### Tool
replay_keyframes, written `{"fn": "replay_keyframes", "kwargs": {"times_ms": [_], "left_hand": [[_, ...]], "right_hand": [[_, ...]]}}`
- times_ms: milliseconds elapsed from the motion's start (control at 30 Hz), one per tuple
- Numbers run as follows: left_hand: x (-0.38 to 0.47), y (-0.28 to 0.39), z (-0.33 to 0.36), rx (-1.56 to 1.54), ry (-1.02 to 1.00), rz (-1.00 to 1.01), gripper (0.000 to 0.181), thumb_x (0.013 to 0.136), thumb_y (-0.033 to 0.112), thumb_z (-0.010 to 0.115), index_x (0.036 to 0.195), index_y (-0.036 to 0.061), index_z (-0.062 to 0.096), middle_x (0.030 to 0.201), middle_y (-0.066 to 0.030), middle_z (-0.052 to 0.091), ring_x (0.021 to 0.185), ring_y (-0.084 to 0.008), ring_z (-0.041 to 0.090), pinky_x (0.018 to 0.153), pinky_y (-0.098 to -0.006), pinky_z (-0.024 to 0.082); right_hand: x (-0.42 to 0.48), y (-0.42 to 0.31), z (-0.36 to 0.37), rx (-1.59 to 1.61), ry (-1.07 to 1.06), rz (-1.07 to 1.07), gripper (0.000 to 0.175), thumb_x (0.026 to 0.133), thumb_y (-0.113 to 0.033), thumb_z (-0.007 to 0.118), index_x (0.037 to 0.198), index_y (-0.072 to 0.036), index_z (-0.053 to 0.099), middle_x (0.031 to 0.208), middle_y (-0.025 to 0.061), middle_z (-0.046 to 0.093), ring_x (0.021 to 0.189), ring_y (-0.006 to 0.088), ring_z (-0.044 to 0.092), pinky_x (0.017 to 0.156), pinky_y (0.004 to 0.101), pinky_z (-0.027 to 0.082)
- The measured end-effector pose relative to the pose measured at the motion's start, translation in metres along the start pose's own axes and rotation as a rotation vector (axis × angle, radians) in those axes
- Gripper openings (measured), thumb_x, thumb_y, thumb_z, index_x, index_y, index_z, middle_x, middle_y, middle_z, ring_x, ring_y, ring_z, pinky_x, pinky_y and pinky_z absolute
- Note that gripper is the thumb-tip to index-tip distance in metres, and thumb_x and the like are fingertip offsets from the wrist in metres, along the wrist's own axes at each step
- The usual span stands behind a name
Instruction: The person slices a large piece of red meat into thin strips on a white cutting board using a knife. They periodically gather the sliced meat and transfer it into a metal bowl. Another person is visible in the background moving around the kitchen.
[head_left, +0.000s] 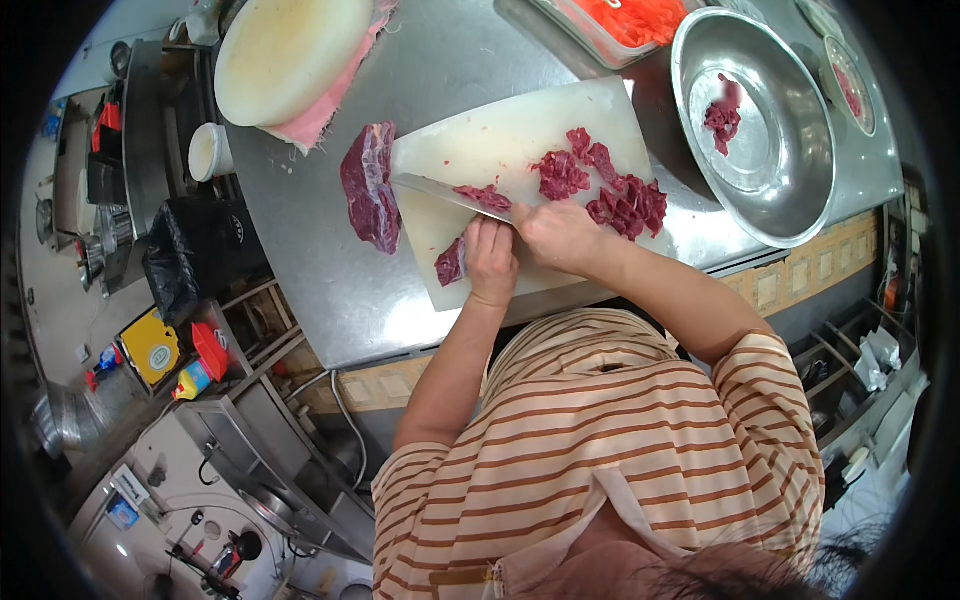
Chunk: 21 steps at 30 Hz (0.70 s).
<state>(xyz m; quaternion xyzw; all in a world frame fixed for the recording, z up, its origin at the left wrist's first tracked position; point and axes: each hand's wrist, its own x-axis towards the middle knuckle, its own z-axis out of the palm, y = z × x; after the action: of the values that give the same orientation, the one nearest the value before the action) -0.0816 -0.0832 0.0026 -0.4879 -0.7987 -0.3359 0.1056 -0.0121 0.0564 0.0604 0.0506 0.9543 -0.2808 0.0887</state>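
My right hand (559, 234) grips a knife (435, 189), its handle hidden in my fist and its blade pointing left over a white cutting board (510, 127). Thin slices of red meat (486, 197) lie along the blade. With bent fingers, my left hand (491, 259) presses on a small piece of raw meat (451, 264) just below the blade; part of that piece is under the hand. A larger slab of raw meat (373, 187) rests at the board's left edge. Cut meat slices (634, 206) are heaped at the right of the board.
A large steel bowl (802, 150) at the right holds some meat pieces. Behind the board is a clear container (622, 56) of orange-red shreds. A round white board (292, 60) lies on a pink cloth (330, 112) on the steel table (300, 247). A plate (829, 64) stands beyond the bowl.
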Motion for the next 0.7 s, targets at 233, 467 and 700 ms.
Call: {"fn": "replay_keyframes", "kwargs": {"times_ms": [233, 467, 700], "left_hand": [[0.001, 0.000, -0.001, -0.009, 0.019, 0.014, 0.027, 0.070, -0.007, 0.064, 0.096, 0.0000, 0.065, 0.097, -0.0139, 0.062, 0.093, -0.0334, 0.059, 0.081, -0.0398, 0.050], [0.002, 0.002, -0.002, -0.011, 0.021, 0.043, 0.024, 0.070, -0.009, 0.062, 0.093, -0.0025, 0.065, 0.096, -0.0161, 0.061, 0.091, -0.0353, 0.059, 0.079, -0.0410, 0.050], [-0.002, -0.002, 0.000, -0.044, -0.008, 0.010, 0.027, 0.071, -0.008, 0.057, 0.097, -0.0044, 0.064, 0.098, -0.0177, 0.059, 0.093, -0.0352, 0.057, 0.082, -0.0417, 0.049]], "right_hand": [[-0.114, 0.026, -0.010, 0.017, -0.073, 0.165, 0.024, 0.073, -0.007, 0.060, 0.092, -0.001, 0.046, 0.068, 0.0160, 0.062, 0.061, 0.0347, 0.063, 0.055, 0.0447, 0.049], [-0.115, 0.009, -0.025, 0.014, -0.147, 0.135, 0.020, 0.070, -0.003, 0.058, 0.088, 0.000, 0.048, 0.068, 0.0178, 0.063, 0.062, 0.0357, 0.064, 0.057, 0.0445, 0.051], [-0.003, -0.002, 0.003, 0.019, -0.016, 0.020, 0.024, 0.072, -0.006, 0.061, 0.092, 0.003, 0.051, 0.072, 0.0176, 0.065, 0.067, 0.0347, 0.066, 0.057, 0.0419, 0.052]]}}
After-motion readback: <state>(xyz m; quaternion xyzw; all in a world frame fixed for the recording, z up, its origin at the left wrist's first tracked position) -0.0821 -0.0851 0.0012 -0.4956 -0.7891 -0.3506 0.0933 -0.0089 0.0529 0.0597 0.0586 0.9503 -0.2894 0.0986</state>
